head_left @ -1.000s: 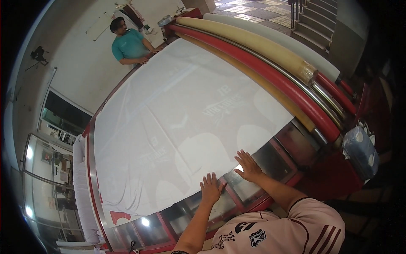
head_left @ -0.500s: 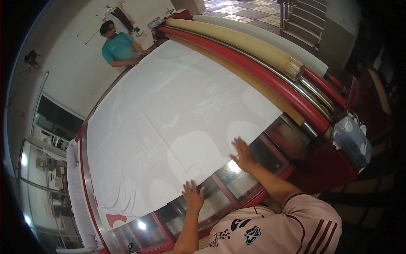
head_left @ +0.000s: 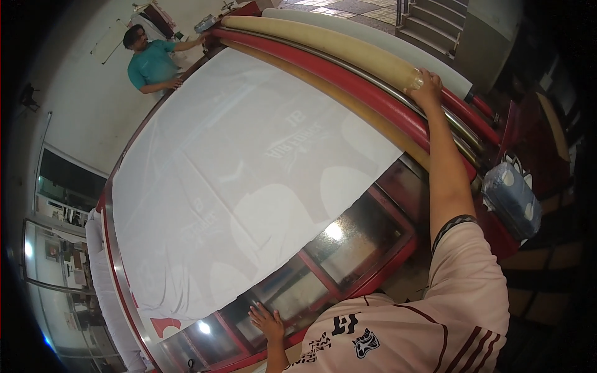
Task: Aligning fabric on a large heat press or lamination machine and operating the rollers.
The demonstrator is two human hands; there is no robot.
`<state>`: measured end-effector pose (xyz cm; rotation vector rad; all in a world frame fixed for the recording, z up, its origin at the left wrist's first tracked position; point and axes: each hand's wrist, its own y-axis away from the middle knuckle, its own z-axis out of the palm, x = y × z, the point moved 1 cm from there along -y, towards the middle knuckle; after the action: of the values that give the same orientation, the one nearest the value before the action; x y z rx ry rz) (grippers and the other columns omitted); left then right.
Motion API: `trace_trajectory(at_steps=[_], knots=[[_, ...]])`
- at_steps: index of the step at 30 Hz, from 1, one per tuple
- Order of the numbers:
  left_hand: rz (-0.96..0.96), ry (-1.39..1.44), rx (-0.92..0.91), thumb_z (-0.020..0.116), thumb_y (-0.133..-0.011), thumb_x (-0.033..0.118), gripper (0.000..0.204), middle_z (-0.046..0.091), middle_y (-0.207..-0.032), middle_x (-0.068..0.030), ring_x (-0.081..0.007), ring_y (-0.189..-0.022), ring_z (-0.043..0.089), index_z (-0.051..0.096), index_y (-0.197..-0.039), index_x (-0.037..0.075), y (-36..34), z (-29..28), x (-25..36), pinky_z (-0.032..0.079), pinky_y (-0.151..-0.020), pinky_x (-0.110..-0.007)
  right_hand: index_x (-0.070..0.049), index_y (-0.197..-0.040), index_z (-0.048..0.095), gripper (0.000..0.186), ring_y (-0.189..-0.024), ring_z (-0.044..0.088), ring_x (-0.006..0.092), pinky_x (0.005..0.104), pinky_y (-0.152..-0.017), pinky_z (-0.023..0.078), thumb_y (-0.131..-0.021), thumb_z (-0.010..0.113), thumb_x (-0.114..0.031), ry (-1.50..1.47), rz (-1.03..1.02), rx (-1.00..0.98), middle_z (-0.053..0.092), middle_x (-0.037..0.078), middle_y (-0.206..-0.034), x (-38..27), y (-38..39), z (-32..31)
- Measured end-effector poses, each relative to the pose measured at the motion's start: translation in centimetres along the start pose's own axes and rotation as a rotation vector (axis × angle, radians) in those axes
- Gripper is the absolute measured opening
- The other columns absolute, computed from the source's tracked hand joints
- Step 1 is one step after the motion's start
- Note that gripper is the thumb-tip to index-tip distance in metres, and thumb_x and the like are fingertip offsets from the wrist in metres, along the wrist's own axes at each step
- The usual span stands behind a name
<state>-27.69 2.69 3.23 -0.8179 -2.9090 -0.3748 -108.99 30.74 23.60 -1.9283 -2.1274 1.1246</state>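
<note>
A large white cloth [head_left: 211, 143] with faint mirrored printing showing through lies across the long red-framed table. Up at the right, my right hand [head_left: 426, 90] is closed over the near end of a long cream roll [head_left: 336, 46], where the wrapping looks clear and shiny. My left hand [head_left: 267, 322] is open, fingers spread, at the glossy panels [head_left: 292, 298] of the table's near side, just off the cloth's near edge. Whether its palm touches the panel I cannot tell. A red roller [head_left: 329, 78] and a metal bar run alongside the cream roll.
At the far end another person in a teal shirt [head_left: 149, 67] has one hand at the table edge and one by the rolls' far end. A plastic-wrapped blue-grey bundle [head_left: 513, 200] sits at the right. Stairs [head_left: 435, 28] rise behind the rolls.
My right hand has left the cloth's near edge and reached up to the cream roll's end. My left hand has drawn back off the cloth. The other person has stretched an arm toward the rolls.
</note>
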Motion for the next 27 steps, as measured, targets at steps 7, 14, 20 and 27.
trace_trajectory(at_steps=[7,14,20,27], knots=[[-0.025,-0.006,-0.074,0.05,-0.102,0.047,0.083,0.009,-0.166,-0.0315,-0.0523,-0.153,0.004,0.015,-0.163,0.004,-0.3,-0.1,0.0,0.008,-0.119,-0.068,-0.022,-0.154,0.036,0.121,-0.13,0.051,0.0402,0.0491,-0.11,0.044,-0.052,0.101,-0.03,-0.368,-0.013,-0.016,0.056,0.021,-0.135,3.3,0.4,0.1],[0.027,0.075,-0.043,0.052,-0.103,0.043,0.077,0.013,-0.166,-0.0304,-0.0531,-0.152,0.012,0.019,-0.163,0.007,-0.3,-0.1,-1.6,0.013,-0.119,-0.067,-0.014,-0.147,0.04,0.111,-0.124,0.057,0.0359,0.0443,-0.105,0.047,-0.055,0.1,-0.025,-0.542,-0.051,-0.058,0.056,0.022,-0.137,5.7,-1.0,2.8],[-0.041,0.079,0.256,0.058,-0.102,0.031,0.074,0.018,-0.164,-0.0304,-0.0514,-0.151,0.017,0.022,-0.162,0.008,4.4,-0.3,-9.1,0.018,-0.121,-0.062,-0.009,-0.141,0.042,0.097,-0.118,0.058,0.0323,0.0408,-0.097,0.05,-0.06,0.095,-0.014,-0.812,0.142,-0.308,0.058,0.018,-0.133,2.4,0.1,0.2],[-0.759,0.26,0.173,0.05,-0.106,0.038,0.068,0.017,-0.165,-0.029,-0.0536,-0.151,0.016,0.025,-0.162,0.008,20.5,0.5,-17.3,0.02,-0.12,-0.063,-0.01,-0.139,0.046,0.096,-0.119,0.058,0.0374,0.0435,-0.101,0.047,-0.056,0.095,-0.011,-0.648,-0.077,-0.199,0.057,0.02,-0.134,-3.6,4.6,-2.1]])
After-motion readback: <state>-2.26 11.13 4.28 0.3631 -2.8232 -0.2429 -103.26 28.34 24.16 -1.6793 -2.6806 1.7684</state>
